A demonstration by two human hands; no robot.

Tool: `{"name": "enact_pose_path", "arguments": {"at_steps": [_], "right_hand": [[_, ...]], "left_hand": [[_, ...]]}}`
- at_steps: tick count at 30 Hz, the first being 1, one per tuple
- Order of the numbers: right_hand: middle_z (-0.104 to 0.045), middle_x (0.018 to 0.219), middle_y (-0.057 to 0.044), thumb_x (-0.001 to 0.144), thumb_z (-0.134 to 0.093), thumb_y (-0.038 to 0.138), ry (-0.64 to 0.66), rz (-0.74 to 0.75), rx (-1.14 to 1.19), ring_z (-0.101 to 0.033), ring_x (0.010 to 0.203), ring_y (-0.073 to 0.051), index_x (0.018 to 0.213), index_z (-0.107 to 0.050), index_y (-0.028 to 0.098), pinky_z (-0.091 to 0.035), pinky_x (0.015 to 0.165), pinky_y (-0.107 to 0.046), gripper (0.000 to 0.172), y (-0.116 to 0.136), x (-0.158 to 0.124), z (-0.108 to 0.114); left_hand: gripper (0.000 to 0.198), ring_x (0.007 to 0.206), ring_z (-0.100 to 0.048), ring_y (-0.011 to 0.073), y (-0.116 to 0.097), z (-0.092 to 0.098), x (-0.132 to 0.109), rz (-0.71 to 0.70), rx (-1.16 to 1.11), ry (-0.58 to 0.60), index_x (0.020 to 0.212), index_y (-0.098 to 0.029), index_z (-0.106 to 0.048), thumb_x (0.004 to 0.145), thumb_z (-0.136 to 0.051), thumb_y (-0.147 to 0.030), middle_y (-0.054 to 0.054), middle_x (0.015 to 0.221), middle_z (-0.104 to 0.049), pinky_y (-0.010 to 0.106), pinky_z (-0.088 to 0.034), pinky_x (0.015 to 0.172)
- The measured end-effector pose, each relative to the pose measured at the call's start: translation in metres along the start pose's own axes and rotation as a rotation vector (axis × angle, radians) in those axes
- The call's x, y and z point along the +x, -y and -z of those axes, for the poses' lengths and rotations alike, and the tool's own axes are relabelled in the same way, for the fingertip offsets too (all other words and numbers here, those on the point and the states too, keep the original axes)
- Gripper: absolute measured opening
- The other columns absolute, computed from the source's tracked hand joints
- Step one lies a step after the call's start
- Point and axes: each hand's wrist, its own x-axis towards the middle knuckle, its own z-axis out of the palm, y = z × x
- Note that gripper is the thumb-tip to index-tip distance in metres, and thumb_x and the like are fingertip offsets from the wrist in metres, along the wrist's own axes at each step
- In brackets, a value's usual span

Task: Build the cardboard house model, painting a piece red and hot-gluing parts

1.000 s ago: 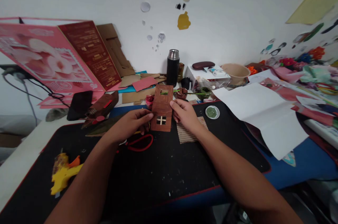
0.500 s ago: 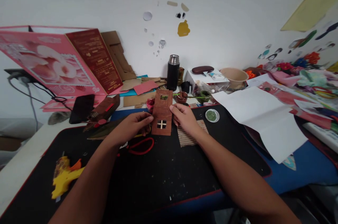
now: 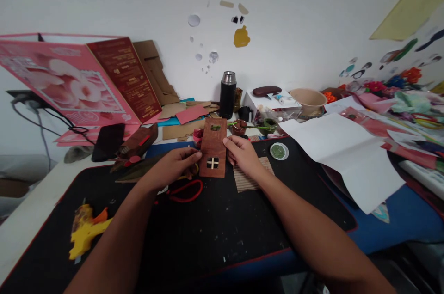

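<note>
Between my two hands a tall reddish-brown panel (image 3: 213,145) is held up, facing me. It has a window hole near its top and a lower one crossed by pale strips. My left hand (image 3: 181,161) pinches its lower left edge, and my right hand (image 3: 243,155) grips the right edge with thumb and fingers. Behind my right wrist lies a piece of corrugated cardboard (image 3: 244,180). Red-handled scissors (image 3: 185,191) rest on the black mat (image 3: 208,238) by my left hand, partly hidden by it.
A yellow glue gun (image 3: 85,234) lies at the left beside my forearm. Behind the panel stand a black flask (image 3: 227,97) and small paint jars (image 3: 268,126). A dish of green paint (image 3: 279,151) and white paper (image 3: 347,150) are at the right. A pink box (image 3: 69,81) stands back left.
</note>
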Motion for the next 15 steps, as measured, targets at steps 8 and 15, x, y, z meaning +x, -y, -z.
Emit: {"name": "enact_pose_path", "arguments": {"at_steps": [8, 15], "right_hand": [[-0.043, 0.048, 0.010, 0.093, -0.069, 0.060, 0.007, 0.014, 0.002, -0.041, 0.038, -0.009, 0.073, -0.054, 0.023, -0.027, 0.040, -0.023, 0.045, 0.0003, -0.0018, -0.0004], [-0.042, 0.048, 0.010, 0.091, -0.071, 0.062, 0.008, 0.000, 0.016, -0.040, 0.038, -0.009, 0.071, -0.053, 0.024, -0.027, 0.040, -0.024, 0.047, -0.0002, -0.0005, -0.0007]], "left_hand": [[0.058, 0.059, -0.063, 0.0165, -0.0070, -0.0031, -0.0018, 0.031, 0.030, 0.018, 0.085, -0.020, -0.065, 0.084, -0.064, -0.079, 0.000, 0.075, -0.067, 0.030, -0.048, 0.059], [0.055, 0.063, -0.063, 0.0165, -0.0008, -0.0017, -0.0006, 0.024, 0.029, 0.026, 0.093, -0.020, -0.070, 0.088, -0.065, -0.074, 0.002, 0.083, -0.071, 0.030, -0.050, 0.062]]}}
